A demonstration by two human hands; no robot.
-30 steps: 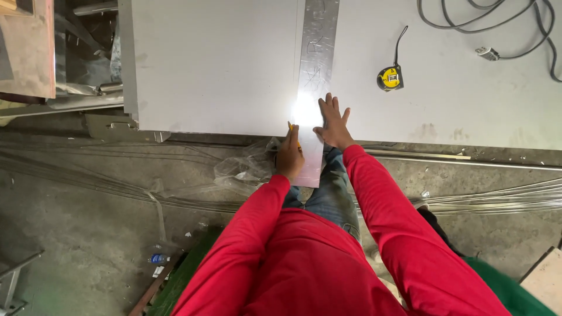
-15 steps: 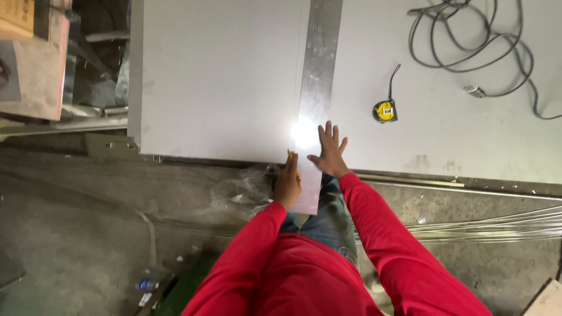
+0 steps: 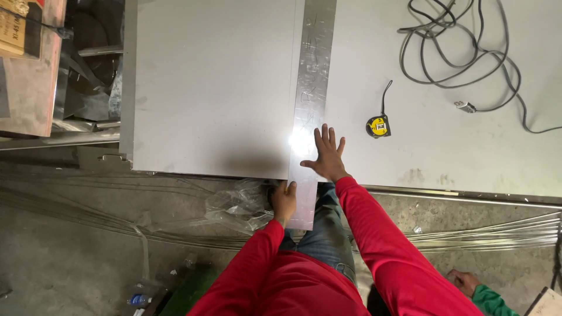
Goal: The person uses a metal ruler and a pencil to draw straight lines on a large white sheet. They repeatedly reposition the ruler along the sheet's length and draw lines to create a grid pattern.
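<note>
A long shiny metal strip (image 3: pixel 313 70) lies across a large pale sheet-metal table (image 3: pixel 211 88), its near end hanging over the table's front edge. My left hand (image 3: pixel 284 200) grips that overhanging end from the left side. My right hand (image 3: pixel 326 153) lies flat with spread fingers on the table, at the strip's right edge. Both my sleeves are red.
A yellow tape measure (image 3: pixel 379 125) lies on the table to the right of my right hand. A grey cable (image 3: pixel 468 58) is coiled at the far right. Crumpled clear plastic film (image 3: pixel 240 205) lies on the floor. Another person's hand (image 3: pixel 464 281) in a green sleeve shows at bottom right.
The view has shifted slightly. My right hand has stayed flat by the strip and my left hand keeps its hold on the strip's near end.
</note>
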